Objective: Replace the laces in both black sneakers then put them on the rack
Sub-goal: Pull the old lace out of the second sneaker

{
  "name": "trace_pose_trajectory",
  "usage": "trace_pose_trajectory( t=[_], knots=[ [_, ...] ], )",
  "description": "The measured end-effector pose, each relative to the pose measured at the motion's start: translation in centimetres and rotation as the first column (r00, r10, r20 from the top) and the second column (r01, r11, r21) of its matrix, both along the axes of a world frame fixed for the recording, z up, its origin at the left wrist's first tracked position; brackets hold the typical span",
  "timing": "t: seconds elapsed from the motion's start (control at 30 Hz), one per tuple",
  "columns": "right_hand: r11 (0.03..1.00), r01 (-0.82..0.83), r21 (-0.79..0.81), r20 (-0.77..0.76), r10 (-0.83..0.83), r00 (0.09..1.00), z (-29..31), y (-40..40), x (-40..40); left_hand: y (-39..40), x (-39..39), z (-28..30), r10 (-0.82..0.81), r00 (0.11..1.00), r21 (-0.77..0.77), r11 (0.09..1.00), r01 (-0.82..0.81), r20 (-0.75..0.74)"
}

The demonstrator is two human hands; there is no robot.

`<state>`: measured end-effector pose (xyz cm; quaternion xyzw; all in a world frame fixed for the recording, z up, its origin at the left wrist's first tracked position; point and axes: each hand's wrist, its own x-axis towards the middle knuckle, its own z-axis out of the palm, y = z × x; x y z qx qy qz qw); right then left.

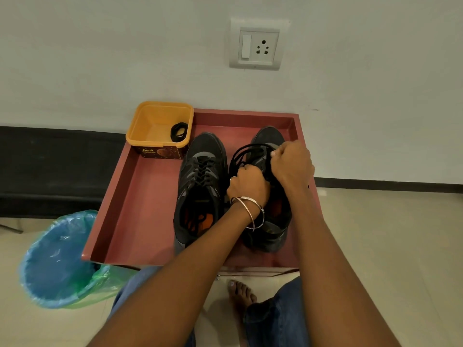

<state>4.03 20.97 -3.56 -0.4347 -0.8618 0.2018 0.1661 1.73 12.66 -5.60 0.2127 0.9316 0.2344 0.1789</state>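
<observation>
Two black sneakers stand side by side on the red-brown rack top (140, 201), toes toward the wall. The left sneaker (200, 186) is laced. Over the right sneaker (270, 226) both my hands work a loose black lace (244, 152) that loops above its tongue. My left hand (248, 184), with bangles on the wrist, grips the lace near the eyelets. My right hand (292, 164) pinches another part of the same lace. Most of the right sneaker's eyelets are hidden by my hands.
An orange tub (147, 126) at the rack's back left corner holds a coiled black lace (179, 131). A bin lined with a blue bag (57, 259) stands on the floor to the left. The wall with a socket (259, 46) is right behind the rack.
</observation>
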Motion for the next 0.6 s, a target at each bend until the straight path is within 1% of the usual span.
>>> trace_pose_trajectory(
  t=[0.07, 0.1, 0.13, 0.17, 0.2, 0.23, 0.27, 0.3, 0.33, 0.37, 0.4, 0.43, 0.47, 0.5, 0.53, 0.6],
  knots=[
    [0.985, 0.108, -0.137, -0.205, -0.135, 0.969, 0.8, 0.5, 0.6, 0.0, 0.0, 0.1, -0.001, 1.0, -0.01, 1.0, 0.001, -0.002],
    [0.96, 0.161, -0.229, -0.312, -0.228, 0.922, 1.0, 0.9, 0.9, 0.0, 0.0, 0.1, -0.003, 1.0, -0.017, 1.0, 0.003, -0.007],
    [0.923, 0.196, -0.33, -0.414, -0.329, 0.849, 1.3, 1.2, 1.2, 0.0, 0.0, 0.1, -0.008, 1.0, -0.023, 1.0, 0.008, -0.011],
    [0.869, 0.215, -0.445, -0.49, -0.437, 0.754, 1.4, 1.5, 1.4, 0.0, 0.0, 0.1, -0.015, 1.0, -0.027, 1.0, 0.015, -0.013],
    [0.8, 0.214, -0.561, -0.522, -0.542, 0.658, 1.4, 1.8, 1.6, 0.0, 0.0, 0.1, -0.026, 1.0, -0.028, 0.999, 0.025, -0.013],
    [0.725, 0.207, -0.656, -0.501, -0.624, 0.6, 1.3, 1.9, 1.7, -0.1, 0.0, 0.2, -0.037, 0.999, -0.029, 0.999, 0.037, -0.012],
    [0.675, 0.213, -0.706, -0.455, -0.663, 0.595, 1.2, 1.8, 1.8, 0.0, 0.0, 0.2, -0.046, 0.999, -0.029, 0.999, 0.045, -0.01],
    [0.673, 0.251, -0.696, -0.403, -0.655, 0.639, 1.2, 1.7, 1.8, 0.0, -0.1, 0.2, -0.048, 0.999, -0.03, 0.998, 0.047, -0.012],
    [0.718, 0.313, -0.622, -0.344, -0.61, 0.714, 1.1, 1.6, 1.7, 0.0, -0.1, 0.2, -0.046, 0.999, -0.033, 0.998, 0.045, -0.018],
    [0.793, 0.368, -0.486, -0.29, -0.544, 0.787, 1.1, 1.5, 1.8, 0.0, -0.2, 0.2, -0.043, 0.999, -0.039, 0.998, 0.042, -0.028],
    [0.871, 0.371, -0.321, -0.257, -0.457, 0.851, 1.3, 1.4, 1.8, 0.0, -0.1, 0.1, -0.043, 0.998, -0.046, 0.998, 0.042, -0.038],
    [0.936, 0.319, -0.152, -0.238, -0.348, 0.907, 1.6, 1.4, 1.8, 0.1, -0.1, 0.1, -0.045, 0.998, -0.053, 0.998, 0.043, -0.045],
    [0.974, 0.224, -0.03, -0.21, -0.225, 0.951, 1.8, 1.2, 1.6, 0.2, -0.1, 0.0, -0.044, 0.998, -0.057, 0.997, 0.042, -0.048],
    [0.994, 0.108, 0.031, -0.154, -0.102, 0.983, 1.8, 1.1, 1.3, 0.2, 0.0, 0.0, -0.04, 0.998, -0.06, 0.998, 0.038, -0.045],
    [0.999, -0.007, 0.05, -0.076, 0.011, 0.997, 1.7, 0.9, 1.0, 0.2, -0.1, -0.1, -0.035, 0.998, -0.06, 0.998, 0.032, -0.043],
    [0.984, -0.172, 0.041, 0.1, 0.168, 0.981, 0.9, 0.0, 0.5, 0.3, -0.2, -0.2, -0.029, 0.998, -0.06, 0.998, 0.026, -0.049]
  ],
)
